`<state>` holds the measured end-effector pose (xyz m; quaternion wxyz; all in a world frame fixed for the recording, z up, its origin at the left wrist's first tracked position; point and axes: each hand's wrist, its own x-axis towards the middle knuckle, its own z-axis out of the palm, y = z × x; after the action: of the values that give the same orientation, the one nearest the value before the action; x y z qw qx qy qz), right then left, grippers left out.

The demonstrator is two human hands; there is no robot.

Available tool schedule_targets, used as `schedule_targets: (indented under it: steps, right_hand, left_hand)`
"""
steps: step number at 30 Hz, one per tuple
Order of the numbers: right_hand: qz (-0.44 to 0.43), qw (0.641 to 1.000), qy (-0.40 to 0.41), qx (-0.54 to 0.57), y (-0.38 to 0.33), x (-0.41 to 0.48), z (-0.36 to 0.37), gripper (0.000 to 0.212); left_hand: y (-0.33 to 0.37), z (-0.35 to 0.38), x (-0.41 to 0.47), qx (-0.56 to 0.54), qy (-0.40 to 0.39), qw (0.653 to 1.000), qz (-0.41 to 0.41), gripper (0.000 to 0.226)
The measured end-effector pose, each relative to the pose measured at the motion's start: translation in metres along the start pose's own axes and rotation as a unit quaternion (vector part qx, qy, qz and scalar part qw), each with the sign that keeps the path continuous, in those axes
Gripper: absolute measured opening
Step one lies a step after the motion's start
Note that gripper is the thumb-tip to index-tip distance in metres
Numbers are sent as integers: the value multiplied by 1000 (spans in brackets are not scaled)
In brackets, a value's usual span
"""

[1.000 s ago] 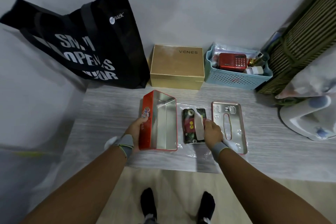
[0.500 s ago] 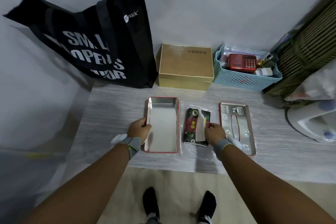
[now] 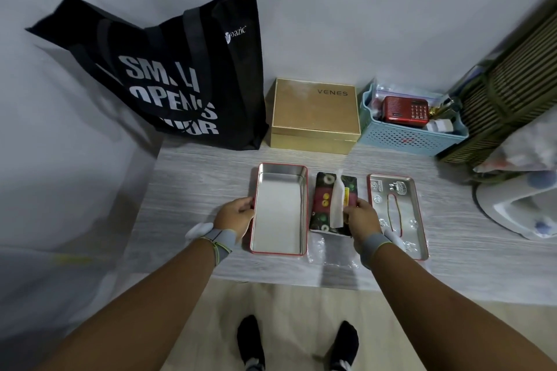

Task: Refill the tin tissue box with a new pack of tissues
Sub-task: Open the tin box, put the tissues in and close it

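The red-rimmed rectangular tin box [image 3: 278, 214] lies open and empty; its slotted metal lid [image 3: 398, 214] sits off at 3 o'clock, the dark patterned tissue pack [image 3: 323, 205] between them. The left hand [image 3: 236, 215] grips the box's 9 o'clock wall; the right hand [image 3: 360, 218] pinches the pack. Loading and lidding remain.

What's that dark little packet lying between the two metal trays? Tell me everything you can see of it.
It is a soft tissue pack in a dark printed wrapper with a red band and round yellow and white motifs. One white tissue sticks out of its top. It lies flat, lengthwise away from the person, on crinkled clear film, between the open tin box and its lid. The right hand grips its near right edge.
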<state>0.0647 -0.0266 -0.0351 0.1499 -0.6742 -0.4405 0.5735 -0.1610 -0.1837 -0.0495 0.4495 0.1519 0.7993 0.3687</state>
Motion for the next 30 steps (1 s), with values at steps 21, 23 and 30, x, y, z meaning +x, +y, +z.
schedule_targets:
  steps: [21,23,30]
  right_hand:
    - [-129,979,30,-155,-20,-60,57,48]
    - [-127,979,39,-157,-18,-58,43,46]
    - [-103,983,68,-138,-12,-44,-18,36]
  left_hand:
    - [9,-37,-20,13,-17,998,55,29]
    - [17,-34,-22,35,6,996,82,30]
    - [62,8,-27,147,90,963,208,28]
